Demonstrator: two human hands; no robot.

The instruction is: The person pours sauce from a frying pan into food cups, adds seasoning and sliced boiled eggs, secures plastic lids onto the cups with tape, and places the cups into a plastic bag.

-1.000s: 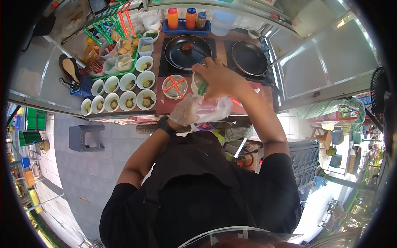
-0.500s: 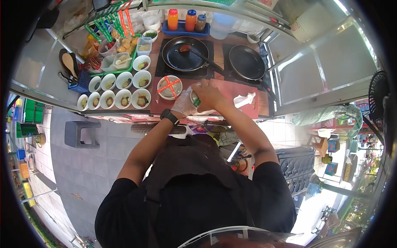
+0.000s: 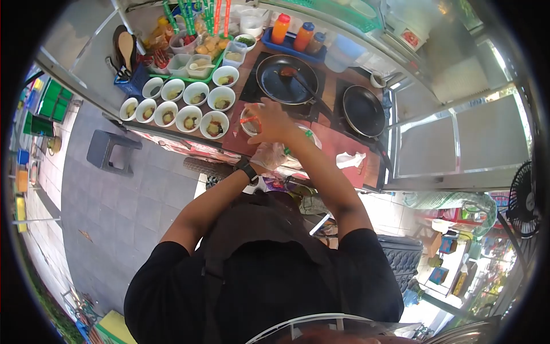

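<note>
My right hand point(image 3: 272, 121) reaches over a round lidded bowl point(image 3: 250, 127) crossed with orange tape. Its thumb lies at the near rim and its fingers at the far rim, spanning the bowl. Below it my left hand point(image 3: 268, 157), in a clear plastic glove, is partly behind my right forearm; its fingers are hidden. A second white bowl point(image 3: 312, 135) with green tape sits beside that forearm, partly covered by it. Whether my left hand touches this bowl, I cannot tell. Both bowls are over the red cutting board point(image 3: 326, 149).
Several white bowls point(image 3: 214, 125) with food stand in rows at left. Behind the board are a black pan point(image 3: 281, 92) with a ladle and a second pan point(image 3: 363, 112). Sauce bottles point(image 3: 303, 36) stand in a blue tray. A crumpled white tissue point(image 3: 349, 160) lies on the board.
My right hand has left the green-taped bowl and moved left onto the orange-taped one. My left hand has dropped nearer the counter's front edge. The camera view has turned.
</note>
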